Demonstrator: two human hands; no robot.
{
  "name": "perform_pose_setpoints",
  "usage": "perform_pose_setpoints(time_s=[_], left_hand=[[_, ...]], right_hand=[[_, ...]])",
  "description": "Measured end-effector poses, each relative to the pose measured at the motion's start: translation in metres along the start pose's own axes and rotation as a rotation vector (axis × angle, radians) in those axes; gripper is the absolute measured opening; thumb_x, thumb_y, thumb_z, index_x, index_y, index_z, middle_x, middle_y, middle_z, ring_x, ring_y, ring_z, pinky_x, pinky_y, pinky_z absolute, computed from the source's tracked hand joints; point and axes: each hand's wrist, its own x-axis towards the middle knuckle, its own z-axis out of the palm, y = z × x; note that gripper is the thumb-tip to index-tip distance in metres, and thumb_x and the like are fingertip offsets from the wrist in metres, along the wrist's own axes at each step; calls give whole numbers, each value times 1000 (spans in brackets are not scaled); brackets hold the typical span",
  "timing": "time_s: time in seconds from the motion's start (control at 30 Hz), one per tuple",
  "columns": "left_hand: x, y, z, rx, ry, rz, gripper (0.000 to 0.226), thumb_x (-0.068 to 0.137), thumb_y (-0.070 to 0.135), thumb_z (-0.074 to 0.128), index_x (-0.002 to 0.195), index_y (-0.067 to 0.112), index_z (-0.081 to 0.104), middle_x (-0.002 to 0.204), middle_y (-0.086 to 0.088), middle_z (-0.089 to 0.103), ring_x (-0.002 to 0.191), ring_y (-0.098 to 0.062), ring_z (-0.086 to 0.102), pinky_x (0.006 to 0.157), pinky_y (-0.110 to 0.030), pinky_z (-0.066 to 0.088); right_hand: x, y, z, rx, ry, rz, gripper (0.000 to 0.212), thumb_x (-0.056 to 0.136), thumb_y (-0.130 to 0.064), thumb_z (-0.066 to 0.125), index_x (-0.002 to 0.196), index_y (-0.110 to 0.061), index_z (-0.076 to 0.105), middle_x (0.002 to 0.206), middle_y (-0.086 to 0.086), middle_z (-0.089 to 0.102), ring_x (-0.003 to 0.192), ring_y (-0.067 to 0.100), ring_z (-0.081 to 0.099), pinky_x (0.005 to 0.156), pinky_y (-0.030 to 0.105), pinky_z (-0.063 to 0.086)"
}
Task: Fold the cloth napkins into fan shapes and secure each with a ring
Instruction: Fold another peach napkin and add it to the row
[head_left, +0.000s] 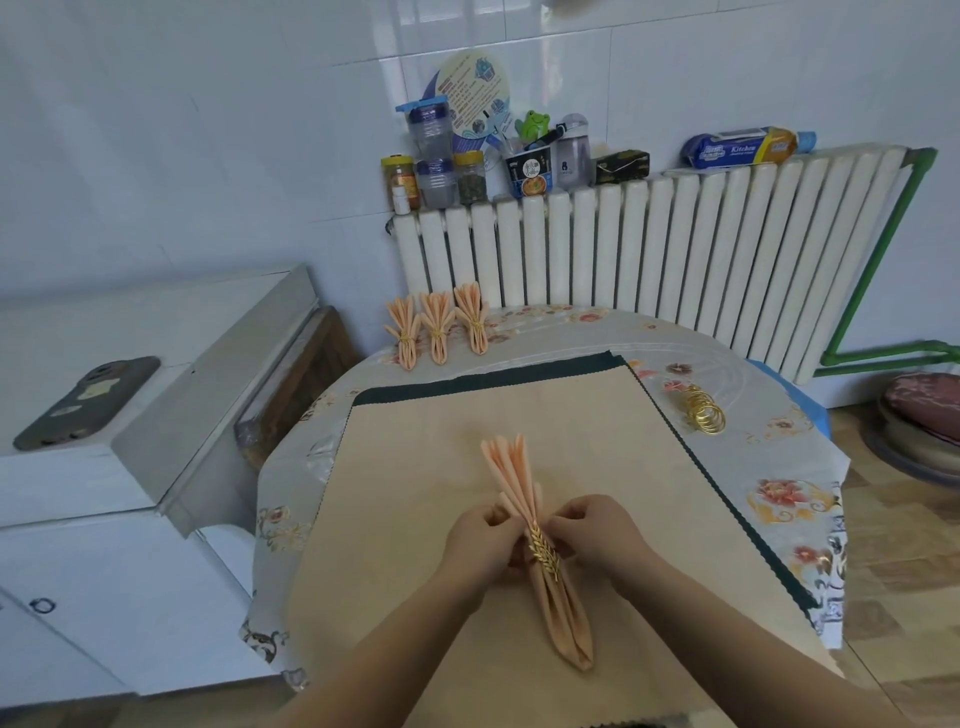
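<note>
My left hand (480, 540) is curled in, fingertips pinched on the left side of the pleated peach napkin (540, 561) just above its gold wheat-ear ring (543, 552). My right hand (597, 535) mirrors it, fingers bent and gripping the pleats on the right side at the same height. The napkin lies between them, its fan end spread away from me and its folded tail pointing toward me, resting on a flat peach cloth (441, 493). A dark green cloth (493, 375) shows under that one along the far and right edges. Loose gold rings (704, 410) sit in a heap on the flowered tablecloth (779, 493) to the right. Three finished ringed fans (439, 327) stand in a row at the far left edge of the table.
</note>
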Motion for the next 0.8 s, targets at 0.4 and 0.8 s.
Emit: perform_pose_setpoints(time_s=[0.4,0.8], left_hand=[[78,67,9,-284,-4,14,13,97,14,52,100,4,59,95,-11,71,82,-22,70,66,-30,58],[283,148,29,-405,42,-78,9,94,10,56,88,10,62,86,-9,70,79,-20,68,69,-32,58]], right_hand=[[80,-34,-30,590,78,124,10,87,-11,64,78,-7,67,74,8,64,70,18,58,67,27,49],[298,-84,-51,644,175,146,11,88,-10,62,80,-3,65,81,13,67,72,20,61,70,28,54]])
